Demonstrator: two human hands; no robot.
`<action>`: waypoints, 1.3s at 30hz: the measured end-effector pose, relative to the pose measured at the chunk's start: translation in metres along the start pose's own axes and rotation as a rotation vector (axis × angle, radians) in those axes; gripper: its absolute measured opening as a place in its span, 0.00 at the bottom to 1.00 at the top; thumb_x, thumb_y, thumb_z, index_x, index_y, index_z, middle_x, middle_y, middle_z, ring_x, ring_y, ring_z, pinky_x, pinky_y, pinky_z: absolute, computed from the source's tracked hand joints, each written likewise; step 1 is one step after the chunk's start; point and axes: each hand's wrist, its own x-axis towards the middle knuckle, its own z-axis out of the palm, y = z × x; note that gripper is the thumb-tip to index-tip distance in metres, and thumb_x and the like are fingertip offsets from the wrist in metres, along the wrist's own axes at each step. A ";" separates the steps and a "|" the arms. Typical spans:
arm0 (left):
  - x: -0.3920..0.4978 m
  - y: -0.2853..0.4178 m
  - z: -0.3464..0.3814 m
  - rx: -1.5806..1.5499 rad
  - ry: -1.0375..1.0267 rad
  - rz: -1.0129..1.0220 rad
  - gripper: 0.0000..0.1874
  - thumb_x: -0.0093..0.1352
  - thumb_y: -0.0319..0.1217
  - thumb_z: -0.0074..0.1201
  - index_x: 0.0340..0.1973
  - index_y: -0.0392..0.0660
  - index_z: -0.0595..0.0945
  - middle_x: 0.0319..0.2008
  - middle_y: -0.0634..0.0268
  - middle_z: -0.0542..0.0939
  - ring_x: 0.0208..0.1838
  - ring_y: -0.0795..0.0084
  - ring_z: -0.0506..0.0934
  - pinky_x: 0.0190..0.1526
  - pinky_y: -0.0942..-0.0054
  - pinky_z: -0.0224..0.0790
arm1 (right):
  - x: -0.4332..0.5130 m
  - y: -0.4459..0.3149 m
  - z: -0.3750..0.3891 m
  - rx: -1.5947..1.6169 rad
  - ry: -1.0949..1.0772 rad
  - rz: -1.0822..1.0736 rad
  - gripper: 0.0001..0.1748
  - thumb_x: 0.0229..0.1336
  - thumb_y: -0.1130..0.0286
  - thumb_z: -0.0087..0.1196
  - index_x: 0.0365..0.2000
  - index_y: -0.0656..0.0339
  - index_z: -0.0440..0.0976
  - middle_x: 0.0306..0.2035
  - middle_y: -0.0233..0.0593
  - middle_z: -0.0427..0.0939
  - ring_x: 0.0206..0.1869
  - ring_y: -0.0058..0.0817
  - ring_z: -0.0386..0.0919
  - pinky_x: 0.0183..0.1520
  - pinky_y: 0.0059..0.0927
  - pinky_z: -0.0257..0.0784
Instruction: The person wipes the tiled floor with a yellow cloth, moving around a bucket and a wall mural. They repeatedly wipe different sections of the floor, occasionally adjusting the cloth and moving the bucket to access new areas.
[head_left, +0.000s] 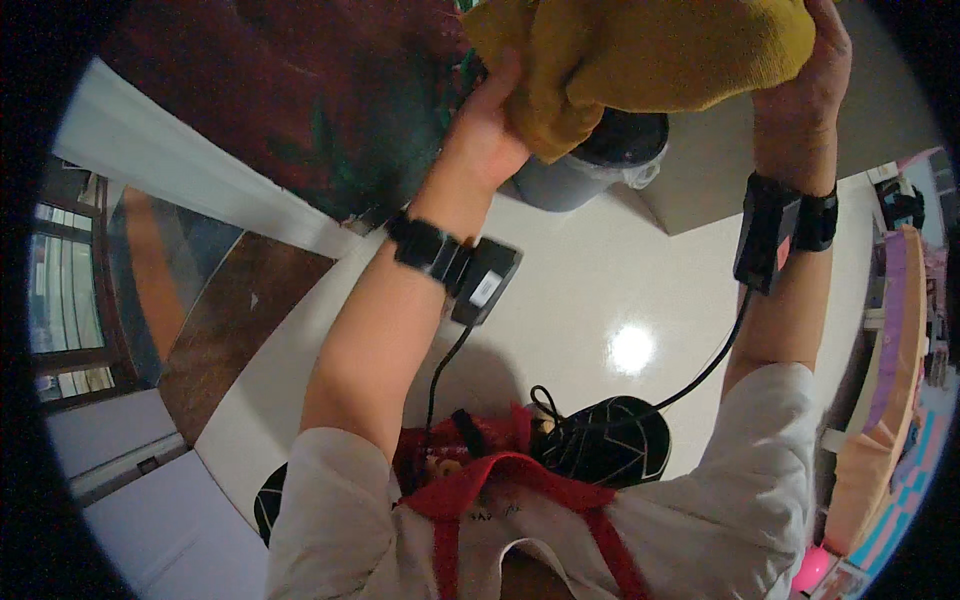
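Note:
A mustard-yellow ribbed knit fabric item (675, 52) is held up between both hands at the top of the head view. My left hand (491, 124) grips its lower left edge, the thumb lying over the cloth. At its right end, my right hand (814, 67) is closed around the cloth, with the fingers partly hidden behind it. Each wrist carries a strapped black device with a cable. Part of the fabric runs out of view at the top, so its full shape cannot be told.
Beyond the cloth, a grey bin (559, 184) with a clear plastic liner stands on the glossy tiled floor (570, 300), beside a grey cabinet-like block (720, 172). A dark red patterned surface (300, 97) is at upper left. A bed-like surface with peach fabric (885, 435) lies along the right.

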 end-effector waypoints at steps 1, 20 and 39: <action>0.015 0.003 0.015 0.051 -0.026 0.021 0.24 0.70 0.40 0.43 0.58 0.41 0.66 0.55 0.56 0.72 0.58 0.58 0.70 0.59 0.57 0.64 | 0.011 -0.009 -0.007 0.026 -0.044 0.020 0.21 0.61 0.56 0.47 0.46 0.62 0.69 0.43 0.41 0.75 0.49 0.33 0.73 0.51 0.32 0.72; 0.105 0.010 -0.010 1.014 0.108 0.098 0.15 0.65 0.32 0.54 0.45 0.39 0.77 0.40 0.59 0.80 0.38 0.64 0.80 0.39 0.68 0.73 | -0.074 0.042 -0.202 -0.657 0.400 0.520 0.18 0.58 0.69 0.51 0.47 0.68 0.69 0.46 0.41 0.75 0.46 0.31 0.75 0.50 0.28 0.71; -0.193 -0.114 -0.111 0.497 0.509 -0.797 0.29 0.69 0.42 0.48 0.60 0.44 0.58 0.46 0.54 0.74 0.42 0.56 0.78 0.38 0.64 0.72 | -0.211 0.001 -0.097 0.077 0.791 0.491 0.28 0.61 0.54 0.48 0.52 0.66 0.64 0.47 0.47 0.75 0.47 0.41 0.75 0.49 0.43 0.74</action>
